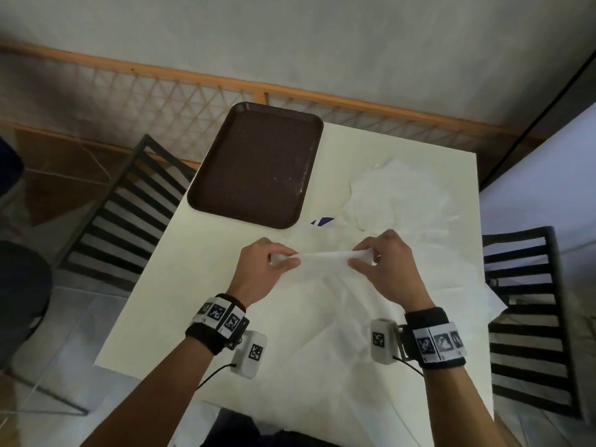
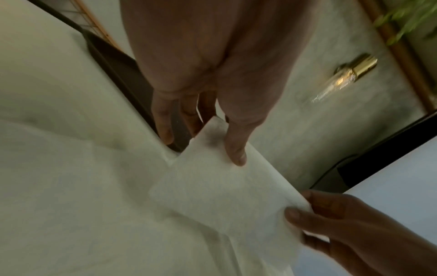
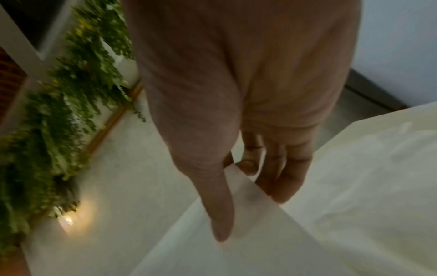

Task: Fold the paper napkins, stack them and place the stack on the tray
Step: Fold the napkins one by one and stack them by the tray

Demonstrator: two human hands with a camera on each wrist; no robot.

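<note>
Both hands hold one white paper napkin (image 1: 322,257) above the middle of the white table (image 1: 180,285). My left hand (image 1: 283,258) pinches its left end between thumb and fingers. My right hand (image 1: 362,258) pinches the right end. The napkin (image 2: 212,186) hangs from the left thumb, and its upper edge (image 3: 248,214) runs under the right thumb. An empty brown tray (image 1: 258,162) lies at the far left of the table. More white napkins (image 1: 403,195) lie loose in a crumpled heap at the far right, and unfolded sheets (image 1: 338,333) cover the table under my hands.
Black slatted chairs stand at the left (image 1: 129,201) and right (image 1: 532,317) of the table. A wooden lattice railing (image 1: 161,91) runs behind the table. A small blue-and-white scrap (image 1: 322,221) lies just behind the napkin, near the tray's near corner.
</note>
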